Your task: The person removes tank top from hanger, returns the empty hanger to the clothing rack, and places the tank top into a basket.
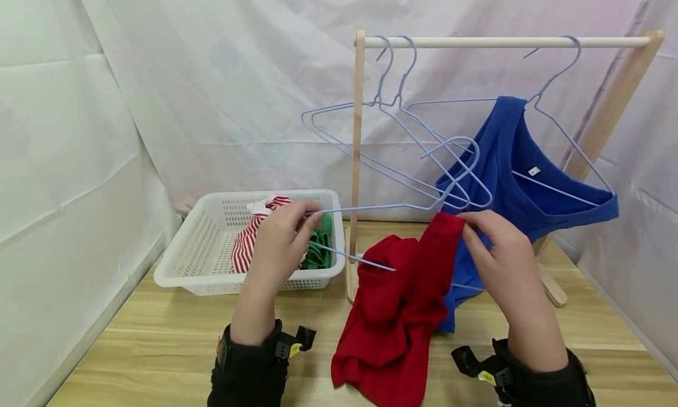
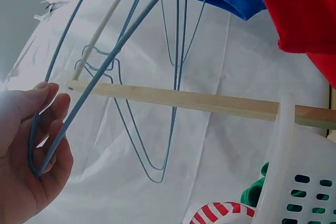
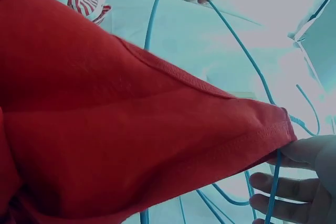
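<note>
My left hand [image 1: 283, 236] grips the left corner of a light blue wire hanger [image 1: 371, 207], fingers curled round the wire in the left wrist view. A red garment [image 1: 402, 313], seemingly a sleeveless top, hangs on the hanger's right side. The lower bar enters the cloth and shows again to its right. My right hand [image 1: 500, 260] pinches the top of the garment's shoulder strap [image 3: 273, 127] between thumb and forefinger, just below the hanger's hook. In the right wrist view, the wire comes out under that strap, and the other fingers stand apart from the cloth.
A wooden rack [image 1: 508, 42] carries two bare blue hangers [image 1: 378, 104] on the left and a blue sleeveless top [image 1: 503, 160] on another hanger. At the left, a white basket [image 1: 180, 266] holds a red-and-white striped cloth [image 1: 246, 242] and a green cloth [image 1: 318, 257].
</note>
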`<state>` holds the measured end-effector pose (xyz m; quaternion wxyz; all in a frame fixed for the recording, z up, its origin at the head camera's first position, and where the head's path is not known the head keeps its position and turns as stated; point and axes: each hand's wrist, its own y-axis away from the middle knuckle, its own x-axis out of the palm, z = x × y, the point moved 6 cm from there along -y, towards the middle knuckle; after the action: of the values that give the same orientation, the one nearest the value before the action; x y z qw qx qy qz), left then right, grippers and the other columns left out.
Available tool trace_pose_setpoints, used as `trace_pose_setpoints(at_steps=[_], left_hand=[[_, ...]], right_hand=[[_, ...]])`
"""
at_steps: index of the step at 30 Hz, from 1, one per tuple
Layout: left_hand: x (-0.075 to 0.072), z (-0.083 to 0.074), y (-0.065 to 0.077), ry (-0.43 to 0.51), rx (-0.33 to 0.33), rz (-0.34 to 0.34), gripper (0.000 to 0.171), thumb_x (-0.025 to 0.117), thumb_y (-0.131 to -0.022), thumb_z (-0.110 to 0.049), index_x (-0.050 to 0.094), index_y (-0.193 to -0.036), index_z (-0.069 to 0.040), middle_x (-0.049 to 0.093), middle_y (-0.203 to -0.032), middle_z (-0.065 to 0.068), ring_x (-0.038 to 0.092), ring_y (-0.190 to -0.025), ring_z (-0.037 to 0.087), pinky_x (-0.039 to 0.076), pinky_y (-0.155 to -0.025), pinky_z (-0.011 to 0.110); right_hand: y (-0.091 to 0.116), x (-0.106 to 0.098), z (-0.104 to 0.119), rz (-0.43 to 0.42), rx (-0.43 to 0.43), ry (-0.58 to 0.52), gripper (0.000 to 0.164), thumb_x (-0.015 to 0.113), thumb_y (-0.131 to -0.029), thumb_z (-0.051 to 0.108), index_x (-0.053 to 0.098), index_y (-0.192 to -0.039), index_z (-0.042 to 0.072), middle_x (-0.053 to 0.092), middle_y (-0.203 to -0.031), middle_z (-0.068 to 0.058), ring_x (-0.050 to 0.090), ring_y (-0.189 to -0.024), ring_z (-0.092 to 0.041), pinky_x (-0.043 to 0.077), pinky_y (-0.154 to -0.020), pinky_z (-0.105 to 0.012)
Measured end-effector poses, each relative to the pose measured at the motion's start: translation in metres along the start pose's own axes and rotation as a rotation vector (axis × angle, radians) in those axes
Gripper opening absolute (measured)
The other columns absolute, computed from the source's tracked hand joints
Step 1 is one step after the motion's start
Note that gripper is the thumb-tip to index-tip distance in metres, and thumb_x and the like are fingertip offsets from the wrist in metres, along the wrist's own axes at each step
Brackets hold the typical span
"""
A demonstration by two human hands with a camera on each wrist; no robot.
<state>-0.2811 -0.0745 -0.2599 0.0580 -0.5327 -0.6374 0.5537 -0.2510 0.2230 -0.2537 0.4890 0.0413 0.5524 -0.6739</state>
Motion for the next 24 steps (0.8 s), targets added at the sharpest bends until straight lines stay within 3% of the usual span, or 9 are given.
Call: trace_pose_setpoints(at_steps=[5,10,15,19,24], left_hand=[[-0.008,0.006,0.002,0.01,-0.043,-0.056,0.016,0.053,-0.091,-0.028,0.06,-0.097,-0.015,0.059,-0.076,-0.004,0.048,-0.066,0.006,0.042,-0.054,0.032],[-0.012,0.014,0.004,0.043,-0.106,-0.051,0.019,0.05,-0.092,-0.031,0.059,-0.1,-0.016,0.059,-0.076,-0.005,0.049,-0.065,0.007,0.041,-0.053,0.033],[-0.014,0.02,0.005,0.08,-0.134,-0.025,0.019,0.049,-0.093,-0.03,0.058,-0.102,-0.017,0.061,-0.078,-0.001,0.051,-0.068,0.007,0.042,-0.056,0.035],[-0.017,0.023,0.006,0.084,-0.134,-0.011,0.016,0.049,-0.093,-0.03,0.058,-0.101,-0.019,0.061,-0.078,-0.003,0.052,-0.071,0.007,0.043,-0.058,0.036],[-0.021,0.028,0.008,0.064,-0.148,-0.004,0.016,0.049,-0.093,-0.028,0.058,-0.101,-0.018,0.061,-0.082,-0.003,0.053,-0.074,0.008,0.046,-0.061,0.036]], right_hand=[[0.0,-0.006,-0.003,-0.073,0.012,0.007,0.016,0.05,-0.091,0.014,0.062,-0.1,0.01,0.062,-0.093,-0.006,0.05,-0.086,-0.015,0.043,-0.075,-0.04],[0.0,-0.015,-0.015,-0.131,0.074,0.016,0.018,0.049,-0.091,0.017,0.063,-0.097,0.009,0.062,-0.093,-0.008,0.05,-0.086,-0.016,0.038,-0.074,-0.029],[0.001,-0.022,-0.027,-0.144,0.184,0.035,0.022,0.046,-0.092,0.021,0.063,-0.098,0.008,0.061,-0.094,-0.008,0.047,-0.086,-0.017,0.038,-0.072,-0.032],[0.001,-0.026,-0.034,-0.176,0.269,0.041,0.025,0.044,-0.092,0.024,0.064,-0.098,0.01,0.06,-0.091,-0.006,0.046,-0.081,-0.015,0.038,-0.07,-0.027],[0.004,-0.027,-0.045,-0.203,0.404,0.0,0.026,0.042,-0.093,0.03,0.062,-0.1,0.014,0.057,-0.073,-0.007,0.047,-0.064,-0.016,0.038,-0.05,-0.02]])
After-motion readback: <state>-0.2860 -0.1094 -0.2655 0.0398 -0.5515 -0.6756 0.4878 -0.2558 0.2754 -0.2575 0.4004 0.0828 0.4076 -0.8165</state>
